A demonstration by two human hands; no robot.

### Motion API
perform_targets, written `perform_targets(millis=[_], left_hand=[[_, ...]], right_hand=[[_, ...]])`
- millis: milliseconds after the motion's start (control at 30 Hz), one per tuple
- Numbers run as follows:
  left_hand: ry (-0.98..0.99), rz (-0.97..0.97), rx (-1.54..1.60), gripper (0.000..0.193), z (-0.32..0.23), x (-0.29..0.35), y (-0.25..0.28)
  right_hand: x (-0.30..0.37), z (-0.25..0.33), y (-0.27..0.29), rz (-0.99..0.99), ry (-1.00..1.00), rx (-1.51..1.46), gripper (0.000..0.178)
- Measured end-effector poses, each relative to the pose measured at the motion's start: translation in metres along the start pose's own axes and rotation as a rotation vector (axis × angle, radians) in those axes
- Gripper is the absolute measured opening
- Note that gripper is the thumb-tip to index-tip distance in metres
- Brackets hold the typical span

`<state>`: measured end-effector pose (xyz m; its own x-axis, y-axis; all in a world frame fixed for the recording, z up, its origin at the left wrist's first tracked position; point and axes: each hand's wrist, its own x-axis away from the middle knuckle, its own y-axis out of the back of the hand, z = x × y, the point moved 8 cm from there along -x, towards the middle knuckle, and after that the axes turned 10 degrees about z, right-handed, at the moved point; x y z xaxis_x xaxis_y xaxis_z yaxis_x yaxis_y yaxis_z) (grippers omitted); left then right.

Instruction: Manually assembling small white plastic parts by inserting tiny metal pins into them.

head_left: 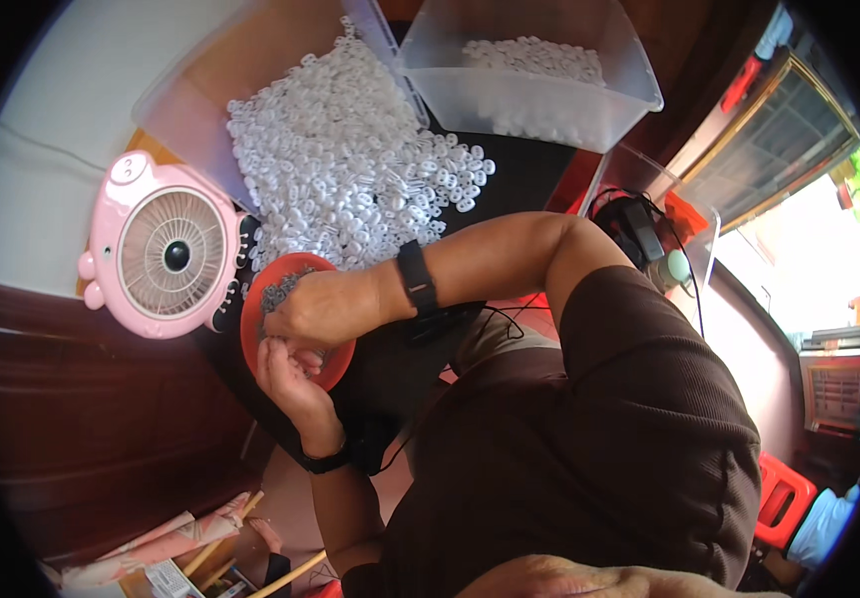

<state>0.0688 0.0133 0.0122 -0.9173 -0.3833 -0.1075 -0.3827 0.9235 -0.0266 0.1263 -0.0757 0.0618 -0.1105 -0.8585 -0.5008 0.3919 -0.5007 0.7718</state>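
An orange-red bowl (252,317) holds many small grey metal-looking pieces (285,289). Over it, my right hand (325,307) is closed with its fingers curled down; what they hold is hidden. My left hand (297,389) comes over the bowl's near rim, palm partly up, its fingers bent together close beneath the right hand. Anything between those fingers is too small to make out. Just beyond the bowl spreads a large heap of small white plastic pieces with holes (350,169), spilling from a tipped clear bin (195,95) onto the black tabletop (519,169).
A pink animal-shaped fan (175,254) stands left of the bowl. Another clear bin (549,95) at the back holds more white pieces. At the right are a clear box with a black device (634,229) and a red stool (784,498). Another person's hand (267,535) shows at lower left.
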Motion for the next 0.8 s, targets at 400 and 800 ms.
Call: perform_targets(millis=[400, 800], left_hand=[[0.016, -0.062, 0.002, 0.021, -0.003, 0.009, 0.003], [-0.071, 0.028, -0.024, 0.027, 0.003, -0.003, 0.008]], right_hand=[[0.000, 0.005, -0.009, -0.067, 0.070, -0.017, 0.021], [0.002, 0.012, -0.001, -0.036, 0.096, 0.137, 0.018]])
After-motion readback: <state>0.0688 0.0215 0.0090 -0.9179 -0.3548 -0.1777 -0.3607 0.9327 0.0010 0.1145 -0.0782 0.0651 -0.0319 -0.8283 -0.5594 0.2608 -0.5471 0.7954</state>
